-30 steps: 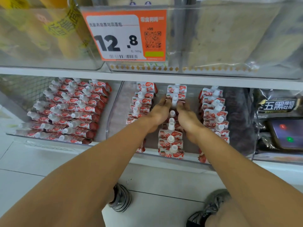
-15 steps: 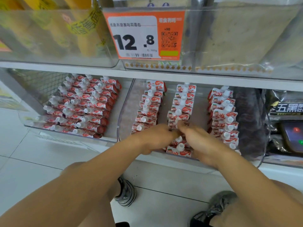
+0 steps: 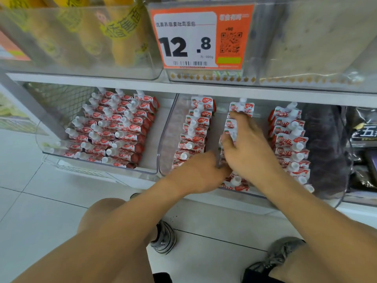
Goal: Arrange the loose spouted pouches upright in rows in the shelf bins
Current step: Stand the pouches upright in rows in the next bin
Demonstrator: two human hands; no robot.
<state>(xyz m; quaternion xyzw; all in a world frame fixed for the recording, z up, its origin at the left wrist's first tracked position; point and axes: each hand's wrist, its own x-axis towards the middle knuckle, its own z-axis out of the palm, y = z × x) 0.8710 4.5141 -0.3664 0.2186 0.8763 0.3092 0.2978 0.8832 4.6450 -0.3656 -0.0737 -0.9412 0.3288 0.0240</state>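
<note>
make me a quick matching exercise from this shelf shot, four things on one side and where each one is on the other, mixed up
Things:
1. price tag
2. right hand
3. left bin
4. black packets

Places:
A. far right of the lower shelf
B. on the middle row of pouches in the centre bin
C. on the upper shelf's clear front
D. lower shelf, beside the wire mesh

Pairs: 1-C, 2-B, 3-D, 4-A

White lower shelf (image 3: 204,91), two clear bins (image 3: 163,139) side by side on it, red-and-white spouted pouches (image 3: 195,127) standing in rows inside
</note>
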